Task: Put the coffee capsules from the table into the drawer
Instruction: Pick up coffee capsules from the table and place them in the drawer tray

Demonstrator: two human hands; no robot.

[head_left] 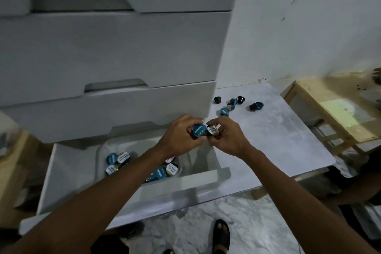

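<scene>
Both hands meet above the back right corner of the open bottom drawer (68, 173). My left hand (181, 138) grips a blue-lidded coffee capsule (199, 130). My right hand (227, 138) pinches a dark capsule with a pale lid (212, 131), touching the blue one. Inside the drawer a clear tray (101, 154) holds several capsules (118, 159), blue and pale lidded. More capsules (233, 102) lie scattered on the white table (278, 140) to the right, beside the cabinet.
A white cabinet (113, 47) with stacked shut drawers rises behind the open one. A wooden shelf (329, 107) stands right of the table. A wooden piece (12, 163) is at the left. My sandalled foot (221, 235) is on the marble floor.
</scene>
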